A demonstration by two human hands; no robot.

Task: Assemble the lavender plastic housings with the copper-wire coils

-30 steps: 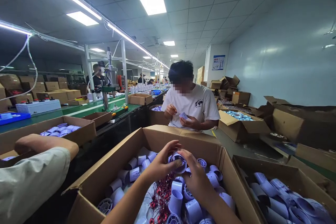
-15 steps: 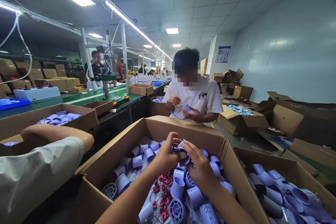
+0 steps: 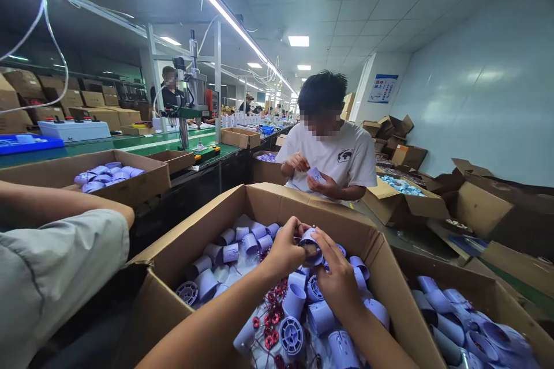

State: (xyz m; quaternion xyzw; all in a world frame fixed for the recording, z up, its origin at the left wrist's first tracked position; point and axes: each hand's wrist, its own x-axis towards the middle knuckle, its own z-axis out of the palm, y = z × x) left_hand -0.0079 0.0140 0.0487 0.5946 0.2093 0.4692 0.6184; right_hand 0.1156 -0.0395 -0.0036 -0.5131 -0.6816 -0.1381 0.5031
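While both hands are raised over the big cardboard box [image 3: 264,207], a small pale lilac plastic cup [image 3: 310,242] is held between them, just above the heap inside. The left hand [image 3: 288,251] is curled around the cup from the left, its fingers bent and closed over the rim. The right hand [image 3: 337,279] is closed on it from the right, with the fingertips [image 3: 321,240] pressed to the front edge. A brownish, shiny inside is seen at the cup's open mouth; what it is cannot be made out.

Below the hands, the box is filled with more lilac cups [image 3: 294,300], smooth, round and short, lying on their sides and ends. Some are shown with a slotted, wheel-like grille [image 3: 291,335] at one end. Among them a cluster of small red wire coils [image 3: 270,317] is scattered, thin and glossy. The box walls are of plain brown corrugated board with the flaps folded outward.

To the right, a second box [image 3: 433,277] is seen, holding longer lilac tubes [image 3: 454,323]. Across the first box, a person in a white shirt [image 3: 333,158] is seated, a small lilac part held in that person's own hands. At the left edge, a grey sleeve [image 3: 52,282] of another person is seen, and beyond it a shallow box [image 3: 138,184] of lilac parts beside a green belt [image 3: 130,144].
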